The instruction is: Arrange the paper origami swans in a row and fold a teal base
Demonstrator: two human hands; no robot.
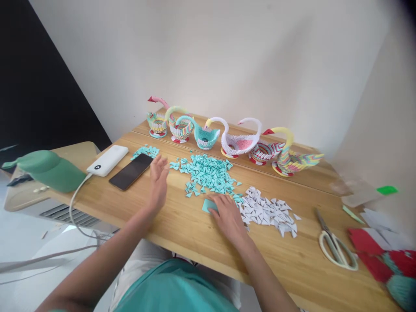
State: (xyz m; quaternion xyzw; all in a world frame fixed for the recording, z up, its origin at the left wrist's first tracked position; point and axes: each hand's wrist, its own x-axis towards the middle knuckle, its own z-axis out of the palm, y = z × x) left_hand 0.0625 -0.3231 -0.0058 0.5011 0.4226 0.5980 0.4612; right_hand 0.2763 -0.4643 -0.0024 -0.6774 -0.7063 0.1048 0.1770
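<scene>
My left hand [158, 180] is raised over the wooden table [175, 216], beside a dark phone [131, 172], its fingers apart and nothing in it. Under the fingers of my right hand [225, 214] lies a small teal paper piece [207, 206], partly covered and flat on the table. Just behind is a heap of folded teal paper triangles [211, 173]. To the right of my right hand spreads a pile of white paper triangles [268, 210].
Several folded-paper swans [206, 136] stand along the back. Scissors [334, 245] lie at the right, near red paper [365, 240] and yarn [403, 288]. A cabled white power bank [108, 160] and a green cap [48, 169] are at the left.
</scene>
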